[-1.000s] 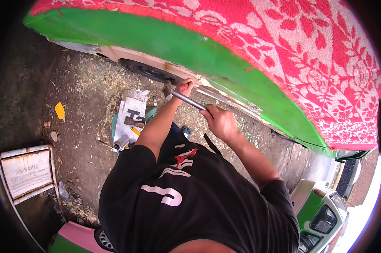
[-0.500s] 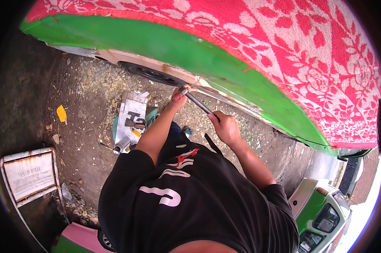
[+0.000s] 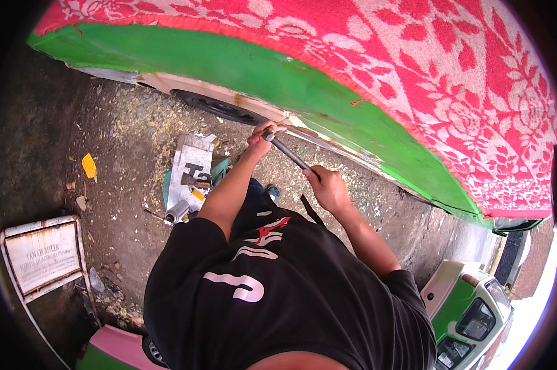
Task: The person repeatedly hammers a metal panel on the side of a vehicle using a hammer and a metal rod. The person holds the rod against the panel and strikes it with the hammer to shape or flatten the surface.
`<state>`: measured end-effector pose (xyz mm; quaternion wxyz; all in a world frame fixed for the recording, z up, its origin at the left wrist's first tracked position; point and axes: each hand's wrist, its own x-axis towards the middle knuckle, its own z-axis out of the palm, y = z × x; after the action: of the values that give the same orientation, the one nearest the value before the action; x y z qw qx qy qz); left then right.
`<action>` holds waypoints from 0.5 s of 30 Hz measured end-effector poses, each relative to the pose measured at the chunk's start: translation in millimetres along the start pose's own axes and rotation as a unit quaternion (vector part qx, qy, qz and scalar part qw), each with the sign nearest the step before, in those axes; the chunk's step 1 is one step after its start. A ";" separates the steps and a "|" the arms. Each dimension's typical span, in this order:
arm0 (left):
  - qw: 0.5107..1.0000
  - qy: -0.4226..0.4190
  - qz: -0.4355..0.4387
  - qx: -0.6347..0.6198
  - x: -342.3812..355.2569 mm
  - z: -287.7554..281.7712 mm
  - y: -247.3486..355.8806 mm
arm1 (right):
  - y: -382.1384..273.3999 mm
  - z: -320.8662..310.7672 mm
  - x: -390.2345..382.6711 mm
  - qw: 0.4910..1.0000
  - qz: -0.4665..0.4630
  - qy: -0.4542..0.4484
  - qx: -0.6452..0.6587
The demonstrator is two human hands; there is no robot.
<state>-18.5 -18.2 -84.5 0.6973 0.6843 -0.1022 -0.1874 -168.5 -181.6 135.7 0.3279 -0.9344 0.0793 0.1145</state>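
Observation:
My right hand (image 3: pixel 329 190) is wrapped round the handle end of a hammer (image 3: pixel 291 153), which slants up and to the left. The hammer's head is right by my left hand (image 3: pixel 260 138), overlapping it in view. Closed fingers on that left hand press close to the lower body edge of a green vehicle (image 3: pixel 229 66), just right of its dark wheel (image 3: pixel 220 108). Whatever those fingers hold is hidden behind the hammer head. Bare, scraped patches of whitish and rusty brown run along the vehicle's lower side.
A red and white patterned cloth (image 3: pixel 414 74) covers the vehicle's top. Left of my left forearm, a white printed sheet (image 3: pixel 189 157) lies under a grey can-like tool (image 3: pixel 177 211) and a brush-like tool (image 3: pixel 196 183). A framed sign (image 3: pixel 44 256) and another green vehicle (image 3: pixel 460 308) stand nearby.
The hammer and my right hand have shifted very slightly to the left. My left hand stays at nearly the same place by the vehicle's lower edge.

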 end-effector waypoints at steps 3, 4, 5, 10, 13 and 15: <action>0.997 0.023 0.053 -0.042 9.3 -2.5 -23.7 | -18.5 -2.6 4.3 0.999 -0.049 -0.007 -0.020; 0.995 0.024 0.074 -0.062 13.8 -4.6 -34.1 | -30.7 -5.6 5.0 0.996 -0.083 -0.013 -0.017; 0.993 0.024 0.086 -0.071 14.8 -1.9 -37.4 | -43.8 -9.9 5.1 0.994 -0.111 -0.016 -0.015; 0.994 0.017 0.101 -0.038 14.3 0.5 -14.5 | -44.7 -0.9 9.4 0.961 -0.273 0.019 -0.048; 0.994 0.024 0.085 -0.071 11.3 3.4 -3.6 | -18.2 3.2 24.7 0.966 -0.210 -0.014 -0.152; 0.997 0.022 0.071 -0.032 15.3 1.7 -2.6 | -21.1 7.7 25.1 0.966 -0.194 -0.008 -0.169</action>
<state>-5.6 -25.8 -88.8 0.7326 0.6564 -0.1289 -0.1254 -140.9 -162.3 135.8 0.1822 -0.9727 -0.1265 0.0682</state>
